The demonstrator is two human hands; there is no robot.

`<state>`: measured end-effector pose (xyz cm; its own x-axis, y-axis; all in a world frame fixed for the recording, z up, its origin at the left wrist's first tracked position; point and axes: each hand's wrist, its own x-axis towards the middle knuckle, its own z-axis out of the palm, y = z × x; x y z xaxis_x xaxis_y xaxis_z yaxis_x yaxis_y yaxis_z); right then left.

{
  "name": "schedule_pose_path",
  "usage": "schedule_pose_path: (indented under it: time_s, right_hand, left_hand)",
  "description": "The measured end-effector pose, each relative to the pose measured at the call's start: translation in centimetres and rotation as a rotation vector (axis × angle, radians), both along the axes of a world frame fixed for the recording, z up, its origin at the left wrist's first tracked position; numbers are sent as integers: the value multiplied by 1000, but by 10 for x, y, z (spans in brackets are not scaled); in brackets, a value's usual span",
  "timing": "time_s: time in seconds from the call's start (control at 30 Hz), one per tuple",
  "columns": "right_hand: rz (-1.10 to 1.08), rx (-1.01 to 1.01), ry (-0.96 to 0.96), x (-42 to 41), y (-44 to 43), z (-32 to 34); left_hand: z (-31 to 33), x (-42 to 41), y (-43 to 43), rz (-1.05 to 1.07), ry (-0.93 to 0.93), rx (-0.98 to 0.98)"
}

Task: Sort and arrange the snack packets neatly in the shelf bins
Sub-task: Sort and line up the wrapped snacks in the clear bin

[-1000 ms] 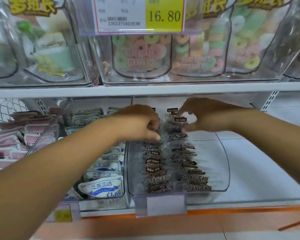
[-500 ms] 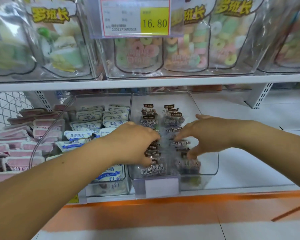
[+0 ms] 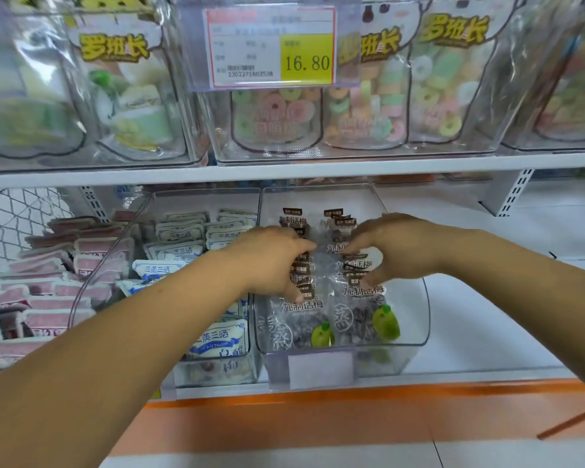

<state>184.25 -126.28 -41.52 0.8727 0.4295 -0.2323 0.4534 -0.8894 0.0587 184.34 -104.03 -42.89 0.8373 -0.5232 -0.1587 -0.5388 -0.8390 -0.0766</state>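
Clear plastic forms the open-topped bin (image 3: pixel 419 319) on the lower white metal shelf (image 3: pixel 487 332). It holds two rows of transparent snack packets (image 3: pixel 358 319) with dark brown labels and green fruit pictures, standing on edge from near to far. Both hands are inside it. The left hand (image 3: pixel 271 261) curls over the left row with its thumb at the near side, gripping a bunch of those packets. The right hand (image 3: pixel 395 251) does likewise on the right row, its thumb and curved fingers pinching several packets between them. Just beside this bin on the left, a second clear bin (image 3: pixel 200 201) carries white-and-blue pillow packets (image 3: pixel 217 339). Farther left lie flat pink packets (image 3: pixel 54 319). On the upper shelf, clear bags of pastel ring sweets (image 3: pixel 277 113) stand behind a yellow-and-white price tag (image 3: pixel 272 49).
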Motion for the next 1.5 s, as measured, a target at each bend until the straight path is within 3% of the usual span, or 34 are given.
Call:
schedule_pose_path:
  time_s: [0.1,0.23,0.43,0.67,0.77,0.87,0.93,1.17,1.23,1.3,1.37,1.5]
  right_hand:
    - [-14,81,-33,-11,-2,4]
    - [15,-207,-35,-23,10,-6]
    - [-25,-413,-1,-36,15,-9]
    - [71,-525,-260,-49,24,-21]
    - [100,-479,-212,-52,24,-23]
    - [-6,-171,-30,-50,11,-8]
    - [23,-36,-29,-51,7,-1]
    - [49,-376,-53,-49,13,-15]
    - [32,-349,34,-47,13,-7]
    - [-22,-177,134,-45,11,4]
    - [-52,-37,102,-42,8,10]
    - [16,-184,-3,-28,10,-7]
  left_hand:
    - [5,-6,0,-14,22,-43]
    - [2,-13,-8,-33,41,151]
    - [-8,-25,-10,-50,-18,402]
    - [-23,-34,-20,-15,-192,547]
    - [-17,-34,-14,-55,-128,404]
    - [2,-32,0,-19,48,30]
    - [8,-29,5,-12,54,-66]
    - [-4,-21,-10,-12,-49,290]
    - [-1,-18,-11,0,-17,279]
    - [3,-16,-8,-6,22,192]
    - [5,-16,-4,-14,29,96]
    - [-2,-13,-6,-21,-6,181]
